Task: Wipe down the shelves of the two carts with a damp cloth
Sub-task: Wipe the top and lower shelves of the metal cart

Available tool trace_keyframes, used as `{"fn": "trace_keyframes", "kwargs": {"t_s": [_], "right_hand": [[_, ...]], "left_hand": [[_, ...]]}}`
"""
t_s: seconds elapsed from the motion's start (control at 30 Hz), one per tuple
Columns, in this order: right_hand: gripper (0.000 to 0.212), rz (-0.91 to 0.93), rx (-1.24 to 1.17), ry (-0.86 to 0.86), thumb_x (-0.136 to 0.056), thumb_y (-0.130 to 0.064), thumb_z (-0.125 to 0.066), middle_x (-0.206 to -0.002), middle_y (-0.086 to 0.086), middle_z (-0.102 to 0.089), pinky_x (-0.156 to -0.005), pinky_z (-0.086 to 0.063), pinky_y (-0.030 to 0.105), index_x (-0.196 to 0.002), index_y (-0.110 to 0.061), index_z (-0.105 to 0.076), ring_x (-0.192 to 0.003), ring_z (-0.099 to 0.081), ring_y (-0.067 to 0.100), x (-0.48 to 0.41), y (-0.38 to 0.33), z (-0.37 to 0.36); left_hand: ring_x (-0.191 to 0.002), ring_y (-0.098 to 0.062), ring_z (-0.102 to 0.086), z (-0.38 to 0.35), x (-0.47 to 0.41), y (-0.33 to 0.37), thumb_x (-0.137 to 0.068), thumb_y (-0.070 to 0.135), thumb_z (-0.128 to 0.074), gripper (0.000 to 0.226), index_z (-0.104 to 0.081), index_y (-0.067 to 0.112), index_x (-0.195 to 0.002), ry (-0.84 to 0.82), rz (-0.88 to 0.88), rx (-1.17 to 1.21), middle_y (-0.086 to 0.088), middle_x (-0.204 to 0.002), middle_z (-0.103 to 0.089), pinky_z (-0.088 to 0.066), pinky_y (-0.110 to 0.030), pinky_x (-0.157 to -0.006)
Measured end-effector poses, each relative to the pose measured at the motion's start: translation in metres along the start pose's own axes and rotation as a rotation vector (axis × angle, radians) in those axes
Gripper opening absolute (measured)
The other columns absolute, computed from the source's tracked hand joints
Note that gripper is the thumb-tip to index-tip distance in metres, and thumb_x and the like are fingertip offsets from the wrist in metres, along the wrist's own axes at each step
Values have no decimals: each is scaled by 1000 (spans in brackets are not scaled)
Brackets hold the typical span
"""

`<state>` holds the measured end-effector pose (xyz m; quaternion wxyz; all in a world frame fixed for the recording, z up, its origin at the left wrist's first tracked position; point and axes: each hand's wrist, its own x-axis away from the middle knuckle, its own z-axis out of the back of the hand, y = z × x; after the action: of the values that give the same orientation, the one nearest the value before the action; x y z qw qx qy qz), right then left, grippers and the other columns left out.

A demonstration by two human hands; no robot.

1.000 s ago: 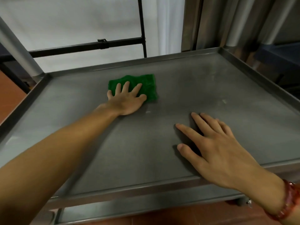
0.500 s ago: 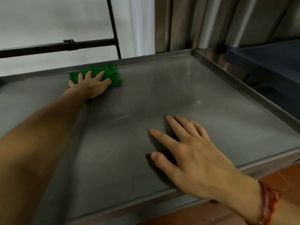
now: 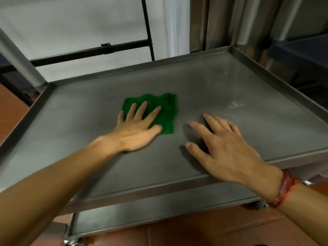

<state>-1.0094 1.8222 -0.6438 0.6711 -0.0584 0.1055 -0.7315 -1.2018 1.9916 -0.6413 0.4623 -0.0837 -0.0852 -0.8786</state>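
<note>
While the left hand [image 3: 136,128] presses its straight, spread fingers [image 3: 142,110] flat on the green cloth [image 3: 165,112] mid-shelf, the right hand [image 3: 223,148] rests beside it, fingers splayed on the steel cart shelf [image 3: 248,96].

The left hand [image 3: 137,126] lies flat on a green cloth [image 3: 159,110], fingers spread and straight, pressing it onto the top shelf [image 3: 230,89] of a steel cart. The cloth sits near the middle of the shelf, slightly rumpled along its far edge. Just beside it, the right hand [image 3: 225,148] rests palm down on the bare metal, fingers splayed, not touching the cloth. A red bracelet [image 3: 282,190] circles that wrist. Below the near rim a lower shelf [image 3: 159,212] shows. A black bar [image 3: 92,52] crosses behind the cart, against a white wall.
</note>
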Motion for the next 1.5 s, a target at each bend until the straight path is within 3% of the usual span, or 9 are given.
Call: {"fn": "trace_keyframes", "kwargs": {"t_s": [0.17,0.53,0.73,0.97,1.07,1.17,1.23,1.33,1.5], "right_hand": [[67,-3,-9,42,-93,-66,-15,-157,12,-29,-121,-16,46,-149,-33,-28,-148,-18,25,1,1,-3],[65,10,-36,92,-95,-65,-17,-154,13,-35,-120,-17,46,-146,-30,-35,-146,-22,26,0,7,-10],[63,26,-32,152,-97,-61,-21,-151,17,-40,-119,-20,49,-145,-25,-42,-144,-28,29,2,7,-8],[63,14,-61,174,-97,-60,-19,-153,17,-38,-119,-16,48,-146,-27,-41,-145,-27,29,2,6,-5],[65,2,-83,175,-95,-61,-17,-152,15,-40,-119,-20,49,-145,-28,-43,-144,-29,29,1,5,-5],[63,-36,-68,242,-93,-61,-21,-148,13,-47,-115,-26,52,-137,-30,-54,-139,-38,30,2,14,0],[58,-107,11,316,-92,-61,-27,-143,11,-52,-112,-30,51,-130,-32,-60,-134,-44,32,3,35,6],[58,-250,60,299,-92,-61,-25,-139,10,-54,-112,-28,54,-128,-33,-61,-131,-43,35,10,63,10],[60,-251,91,247,-94,-60,-23,-141,12,-52,-111,-28,59,-132,-31,-59,-133,-42,35,8,62,4]], "left_hand": [[-150,-23,19,-8,31,16,-83,69,-13,70,8,56,-149,14,-13,-3,8,-165,15,8,-55,-120],[-151,-27,16,8,-41,6,-96,64,-18,62,1,50,-153,70,169,82,3,-166,10,9,-55,-120],[-150,-26,19,-4,11,28,-94,63,-18,63,6,53,-151,10,110,50,4,-165,15,10,-53,-120],[-145,-23,33,-24,93,61,-83,68,-7,70,24,55,-144,-76,20,-39,5,-159,32,12,-54,-119],[-148,-19,26,-17,92,63,-83,69,-7,69,13,55,-148,-16,7,-10,6,-163,21,8,-52,-120],[-149,-14,20,-11,80,52,-86,67,-6,67,-3,53,-152,160,-156,-60,8,-165,9,5,-50,-122],[-148,-9,25,-14,75,46,-84,66,0,67,2,56,-151,107,-254,-72,12,-164,14,8,-48,-122],[-143,-6,34,-20,73,45,-83,69,4,64,15,60,-146,7,-264,-41,18,-160,25,14,-49,-121],[-143,-9,35,-21,62,59,-91,68,-5,59,17,59,-145,-1,-253,-49,18,-158,29,18,-50,-119]]}}
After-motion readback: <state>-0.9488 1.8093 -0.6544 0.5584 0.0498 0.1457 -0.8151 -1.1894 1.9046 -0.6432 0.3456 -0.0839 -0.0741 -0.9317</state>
